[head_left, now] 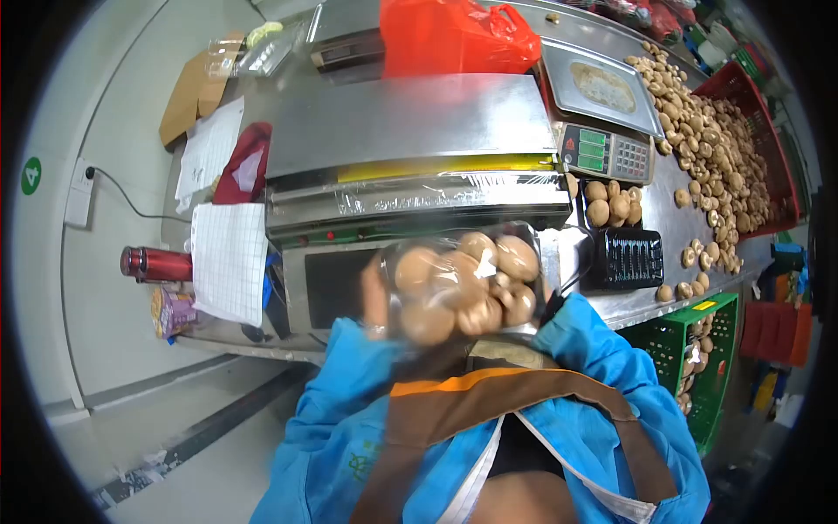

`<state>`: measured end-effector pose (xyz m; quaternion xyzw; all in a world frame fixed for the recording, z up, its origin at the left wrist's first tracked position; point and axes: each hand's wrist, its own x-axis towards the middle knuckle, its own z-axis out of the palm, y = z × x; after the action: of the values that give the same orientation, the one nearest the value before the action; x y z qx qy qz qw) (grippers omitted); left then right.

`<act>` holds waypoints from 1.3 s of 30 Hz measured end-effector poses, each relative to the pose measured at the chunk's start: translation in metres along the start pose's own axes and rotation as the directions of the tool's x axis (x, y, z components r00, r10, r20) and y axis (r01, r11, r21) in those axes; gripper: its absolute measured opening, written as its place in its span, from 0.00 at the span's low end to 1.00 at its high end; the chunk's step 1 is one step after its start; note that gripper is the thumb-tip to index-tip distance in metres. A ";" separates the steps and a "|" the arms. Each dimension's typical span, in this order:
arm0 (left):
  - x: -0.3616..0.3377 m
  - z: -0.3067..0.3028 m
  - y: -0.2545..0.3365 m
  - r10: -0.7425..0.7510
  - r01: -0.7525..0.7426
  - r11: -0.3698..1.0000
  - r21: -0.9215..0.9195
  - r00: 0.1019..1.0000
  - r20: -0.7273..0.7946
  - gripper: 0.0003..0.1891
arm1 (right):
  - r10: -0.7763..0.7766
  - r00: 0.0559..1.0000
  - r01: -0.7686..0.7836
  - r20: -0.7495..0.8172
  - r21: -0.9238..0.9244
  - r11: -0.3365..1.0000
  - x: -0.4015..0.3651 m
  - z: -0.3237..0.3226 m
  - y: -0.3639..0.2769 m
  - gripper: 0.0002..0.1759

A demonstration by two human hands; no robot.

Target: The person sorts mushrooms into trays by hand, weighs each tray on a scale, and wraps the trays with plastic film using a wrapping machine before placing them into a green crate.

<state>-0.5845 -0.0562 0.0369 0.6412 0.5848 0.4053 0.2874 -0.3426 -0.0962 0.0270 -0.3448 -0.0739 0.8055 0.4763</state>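
A film-covered tray of brown mushrooms [458, 279] is held up close in front of my body, with light glinting off the film. My left hand [374, 295] grips its left side, slightly smeared by motion. At the tray's right edge, my right hand [549, 295] is mostly hidden, its fingers around that side. Just beyond the tray stands a steel film-wrapping machine [419, 113] with clear film along its front. To the right sit an uncovered tray of mushrooms [614, 203] and black trays [622, 259].
A weighing scale [607, 153] with green displays stands right of the machine. Loose mushrooms [707, 140] spill from a red crate [766, 113]. Below is a green crate [726, 358] with packed mushrooms. A red plastic bag [454, 39], papers [229, 258] and a red flask [157, 264] lie around.
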 end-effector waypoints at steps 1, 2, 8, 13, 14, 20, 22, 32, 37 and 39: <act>-0.011 -0.002 0.009 0.008 0.101 0.932 -0.348 0.954 0.300 0.12 | -0.018 1.000 0.018 -0.006 0.007 1.000 -0.016 0.014 -0.001 0.15; -0.020 -0.005 0.022 0.119 0.299 0.741 -0.602 0.824 0.555 0.16 | 0.051 0.991 -0.039 0.124 -0.092 0.995 -0.035 0.040 -0.006 0.11; -0.002 -0.031 0.136 0.688 -0.157 0.563 -0.811 0.632 0.356 0.27 | 0.303 0.833 0.146 0.463 -0.712 0.686 -0.075 0.109 -0.010 0.11; 0.004 -0.020 0.155 0.817 -0.173 0.576 -0.799 0.149 0.557 0.29 | 0.226 0.956 0.249 0.190 -0.929 -0.275 -0.073 0.113 -0.021 0.06; -0.010 -0.013 0.147 0.827 -0.010 0.549 -0.836 0.150 0.541 0.27 | 0.193 0.974 0.194 0.114 -0.859 -0.473 -0.073 0.112 -0.025 0.08; -0.012 0.018 0.135 0.500 0.526 0.769 -0.362 -0.144 0.854 0.25 | -0.008 0.953 0.298 0.304 -0.928 0.225 -0.138 0.123 -0.101 0.28; -0.014 0.044 0.136 0.430 0.736 0.654 -0.176 -0.171 0.886 0.24 | 0.069 0.864 0.491 0.499 -0.865 0.103 -0.172 0.139 -0.103 0.40; -0.058 0.189 0.201 0.496 0.841 0.081 0.535 -0.499 0.710 0.19 | -0.544 0.780 0.511 0.311 -0.817 0.266 -0.223 -0.045 -0.112 0.37; -0.081 0.238 0.257 0.025 0.769 0.605 0.207 -0.279 0.960 0.11 | -0.609 0.588 0.660 -0.533 -0.120 0.742 -0.293 -0.263 -0.091 0.22; -0.091 0.266 0.272 -0.007 0.751 0.637 0.174 -0.220 0.975 0.10 | -0.670 0.257 0.706 -0.696 -0.339 0.622 -0.399 -0.239 -0.108 0.25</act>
<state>-0.2147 -0.1583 0.1150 0.3776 0.2361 -0.1653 0.8800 0.0075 -0.4149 0.0889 -0.5761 0.0123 0.2854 0.7659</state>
